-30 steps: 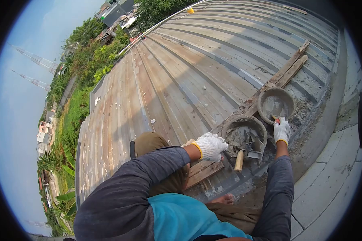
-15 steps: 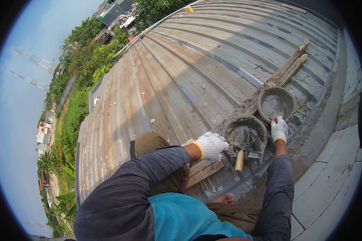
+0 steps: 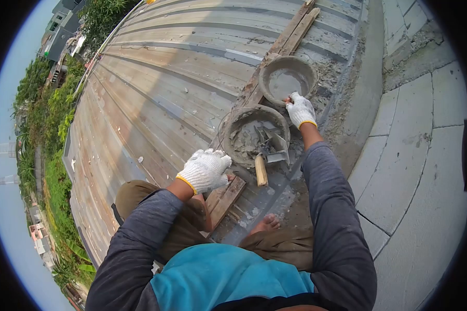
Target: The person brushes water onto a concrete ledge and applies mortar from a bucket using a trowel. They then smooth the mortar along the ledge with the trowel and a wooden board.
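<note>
My right hand (image 3: 300, 110), in a white knit glove with bare fingertips, is closed on the near rim of a round bucket (image 3: 310, 78) holding grey, watery liquid. Nearer to me stands a second bucket (image 3: 234, 152) with thick grey mortar (image 3: 247, 139). A trowel with a wooden handle (image 3: 261, 171) rests in it, its handle hanging over the near rim; other metal tool parts (image 3: 278, 147) lie beside it. To the left of this bucket, my gloved left hand (image 3: 205, 170) hovers with fingers loosely bent, thumb apart, apparently holding nothing.
Long wooden planks (image 3: 290, 33) run across the ribbed metal roof (image 3: 155, 93), passing beside the buckets. A nearer plank end (image 3: 227, 199) lies by my bare foot (image 3: 266, 224). At right rises a grey block wall (image 3: 399, 171). Greenery (image 3: 57, 176) lies beyond the roof's left edge.
The view has swung right, so the buckets appear farther left. My left hand has drawn slightly back from the mortar bucket. The right hand stays at the far bucket's rim.
</note>
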`<action>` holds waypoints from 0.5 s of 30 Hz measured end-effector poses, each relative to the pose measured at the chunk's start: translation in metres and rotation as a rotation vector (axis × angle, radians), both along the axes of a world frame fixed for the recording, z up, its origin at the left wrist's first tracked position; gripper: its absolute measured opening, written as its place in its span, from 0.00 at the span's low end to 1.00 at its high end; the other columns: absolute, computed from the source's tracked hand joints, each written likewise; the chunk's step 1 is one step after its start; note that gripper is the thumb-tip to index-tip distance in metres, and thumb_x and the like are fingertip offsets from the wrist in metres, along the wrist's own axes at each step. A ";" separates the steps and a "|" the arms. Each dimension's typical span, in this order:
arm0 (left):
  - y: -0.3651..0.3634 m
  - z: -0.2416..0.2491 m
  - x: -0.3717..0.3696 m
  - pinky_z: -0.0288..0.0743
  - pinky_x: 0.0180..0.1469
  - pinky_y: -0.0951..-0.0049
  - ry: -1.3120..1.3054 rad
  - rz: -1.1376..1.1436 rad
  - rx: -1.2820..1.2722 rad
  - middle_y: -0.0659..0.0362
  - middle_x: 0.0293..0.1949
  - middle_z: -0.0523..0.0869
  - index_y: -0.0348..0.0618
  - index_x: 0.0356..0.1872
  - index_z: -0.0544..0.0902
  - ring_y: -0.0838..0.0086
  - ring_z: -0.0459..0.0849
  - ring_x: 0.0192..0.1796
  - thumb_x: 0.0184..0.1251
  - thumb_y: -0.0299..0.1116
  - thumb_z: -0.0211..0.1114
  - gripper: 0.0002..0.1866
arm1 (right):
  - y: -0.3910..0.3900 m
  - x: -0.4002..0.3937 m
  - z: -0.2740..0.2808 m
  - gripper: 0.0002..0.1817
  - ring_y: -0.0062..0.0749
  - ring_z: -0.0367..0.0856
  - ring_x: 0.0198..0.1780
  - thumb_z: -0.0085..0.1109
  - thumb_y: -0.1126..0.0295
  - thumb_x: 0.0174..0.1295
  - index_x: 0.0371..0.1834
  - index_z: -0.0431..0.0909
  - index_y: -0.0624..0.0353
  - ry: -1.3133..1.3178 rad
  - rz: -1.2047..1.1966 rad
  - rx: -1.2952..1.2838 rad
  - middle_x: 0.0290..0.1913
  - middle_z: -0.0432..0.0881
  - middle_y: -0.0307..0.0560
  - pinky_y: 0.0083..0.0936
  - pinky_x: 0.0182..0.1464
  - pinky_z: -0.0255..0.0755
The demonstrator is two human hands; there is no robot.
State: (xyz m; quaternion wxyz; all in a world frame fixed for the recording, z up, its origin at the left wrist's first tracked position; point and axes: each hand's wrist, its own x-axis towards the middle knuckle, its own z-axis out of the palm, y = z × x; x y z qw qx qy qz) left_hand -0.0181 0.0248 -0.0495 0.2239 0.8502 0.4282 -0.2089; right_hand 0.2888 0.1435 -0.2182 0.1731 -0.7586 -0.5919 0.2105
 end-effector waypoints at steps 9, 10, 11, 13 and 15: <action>-0.004 -0.007 0.000 0.77 0.57 0.54 -0.036 0.004 0.010 0.51 0.45 0.87 0.45 0.48 0.85 0.54 0.84 0.54 0.62 0.49 0.68 0.21 | 0.007 0.018 0.021 0.21 0.50 0.84 0.57 0.60 0.64 0.61 0.58 0.82 0.51 0.085 0.043 -0.059 0.54 0.87 0.52 0.42 0.60 0.76; -0.006 -0.010 -0.002 0.76 0.57 0.53 -0.073 0.013 0.030 0.50 0.45 0.86 0.44 0.45 0.85 0.54 0.84 0.54 0.61 0.49 0.68 0.20 | 0.006 0.019 0.033 0.20 0.51 0.84 0.57 0.60 0.62 0.61 0.57 0.83 0.51 0.094 0.055 -0.046 0.53 0.87 0.53 0.41 0.60 0.76; -0.006 -0.013 -0.002 0.76 0.58 0.53 -0.110 0.022 0.054 0.49 0.45 0.86 0.43 0.41 0.85 0.54 0.84 0.55 0.61 0.49 0.68 0.19 | 0.007 0.020 0.045 0.19 0.51 0.84 0.56 0.60 0.61 0.61 0.55 0.84 0.52 0.103 0.066 -0.028 0.52 0.87 0.53 0.41 0.60 0.76; -0.008 -0.013 0.002 0.76 0.58 0.53 -0.080 -0.003 0.040 0.49 0.45 0.86 0.43 0.43 0.85 0.54 0.85 0.54 0.62 0.49 0.68 0.19 | 0.013 0.026 0.059 0.18 0.54 0.84 0.55 0.61 0.56 0.62 0.48 0.87 0.54 0.094 0.130 -0.028 0.50 0.87 0.58 0.41 0.58 0.76; -0.010 -0.013 0.004 0.77 0.56 0.53 -0.069 -0.054 0.014 0.49 0.45 0.87 0.43 0.44 0.85 0.53 0.85 0.53 0.63 0.48 0.67 0.19 | 0.013 0.026 0.082 0.20 0.53 0.84 0.53 0.61 0.52 0.63 0.47 0.87 0.56 0.108 0.199 -0.031 0.48 0.87 0.57 0.41 0.56 0.76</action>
